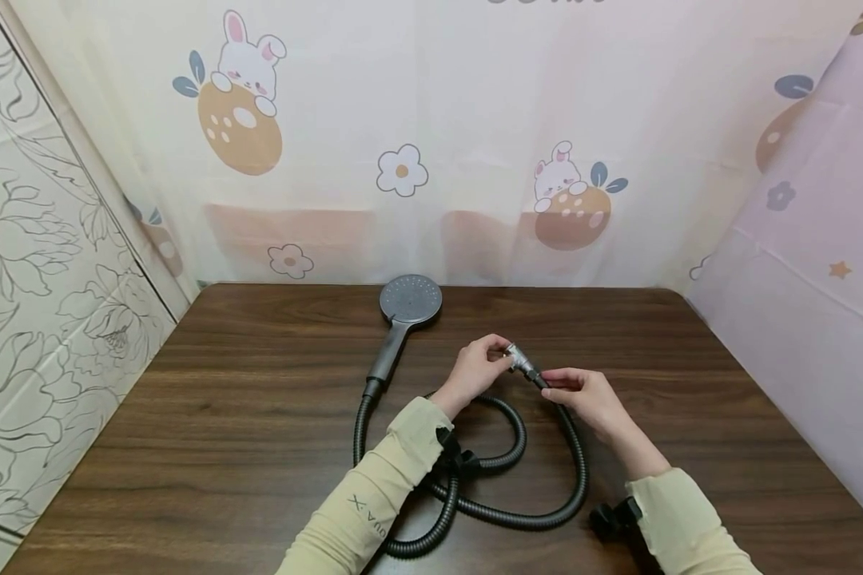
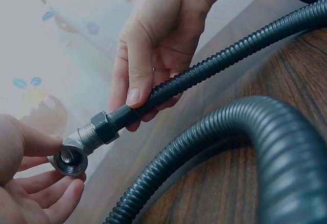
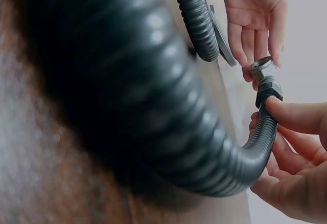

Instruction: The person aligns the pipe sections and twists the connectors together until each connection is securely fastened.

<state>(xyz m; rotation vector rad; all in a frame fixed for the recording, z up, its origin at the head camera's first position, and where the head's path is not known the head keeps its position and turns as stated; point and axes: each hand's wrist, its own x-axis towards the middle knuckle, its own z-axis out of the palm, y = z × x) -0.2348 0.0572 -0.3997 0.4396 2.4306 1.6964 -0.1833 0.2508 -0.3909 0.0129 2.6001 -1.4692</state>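
Note:
My left hand (image 1: 475, 369) pinches a silver metal threaded elbow fitting (image 1: 518, 358) between thumb and fingers. In the left wrist view its round threaded opening faces the camera. A dark hex nut (image 2: 104, 128) sits on the fitting's threaded branch, with some threads showing. Just behind that nut, my right hand (image 1: 588, 397) grips the end of a black ribbed shower hose (image 1: 528, 523) with thumb and fingers. The hose loops over the table, and its other end meets the handle of a grey shower head (image 1: 411, 299), which lies spray face up.
Under everything is a dark brown wooden table (image 1: 259, 447). A curtain (image 1: 489, 120) with printed rabbits hangs along its back edge. White floral panels (image 1: 36, 263) stand at the left, and a pale purple cloth (image 1: 813, 263) hangs at the right. Part of the hose crosses beneath the left forearm.

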